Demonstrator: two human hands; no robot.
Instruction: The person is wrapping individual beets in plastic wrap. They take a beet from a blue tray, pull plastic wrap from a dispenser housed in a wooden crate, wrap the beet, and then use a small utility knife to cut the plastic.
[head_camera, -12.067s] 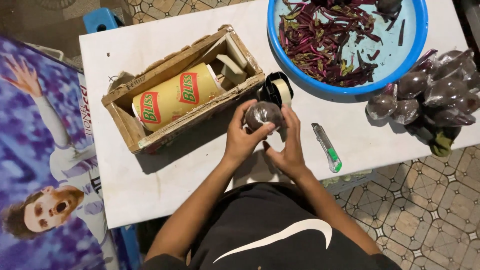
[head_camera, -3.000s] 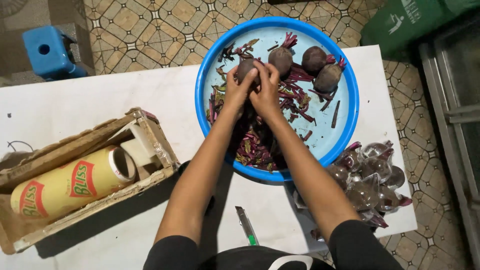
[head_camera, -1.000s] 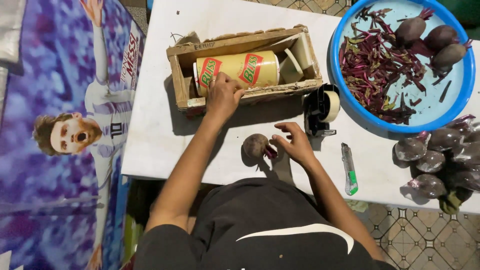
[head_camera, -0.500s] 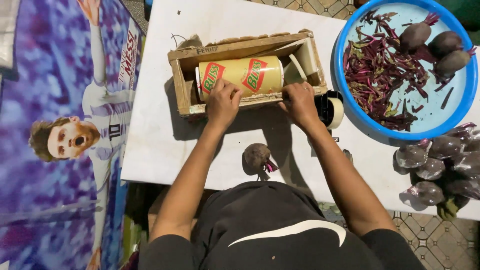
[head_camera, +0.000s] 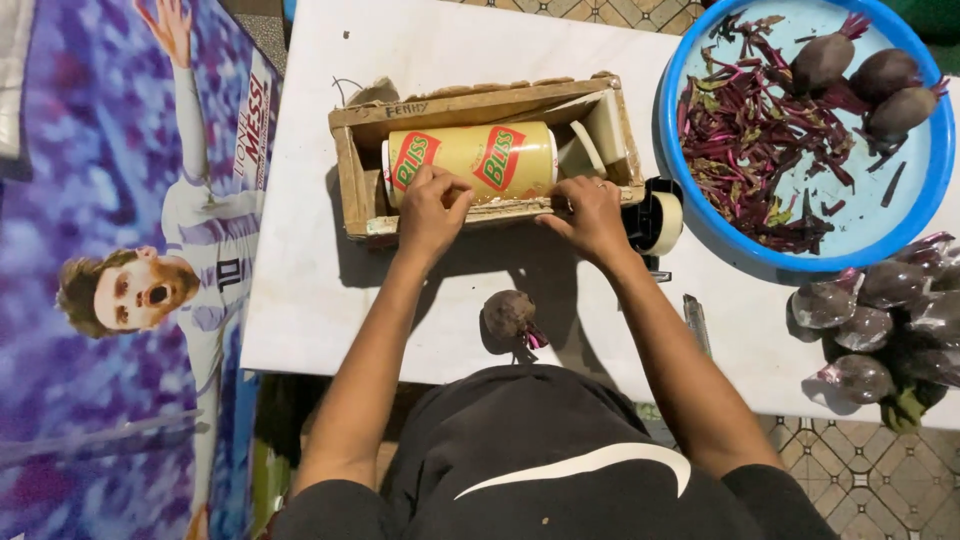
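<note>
Both bare arms reach forward from the body, roughly parallel and well apart. The left hand (head_camera: 430, 205) is bent at the knuckles, fingers curled down and pinched together. The right hand (head_camera: 590, 212) lies palm down, its fingers pointing left.

Under the fingertips of the left hand (head_camera: 430, 205) and the right hand (head_camera: 590, 215) lies a glossy yellow roll (head_camera: 470, 160) of thin plastic film. It sits in a box (head_camera: 352, 165) of rough, unpainted wood. Toward the wrists, the beetroot (head_camera: 510, 315) looks matt and earthy on the smooth white tabletop (head_camera: 310, 290). Right of the right fingers, the blue basin (head_camera: 670, 170) is shiny plastic.
</note>
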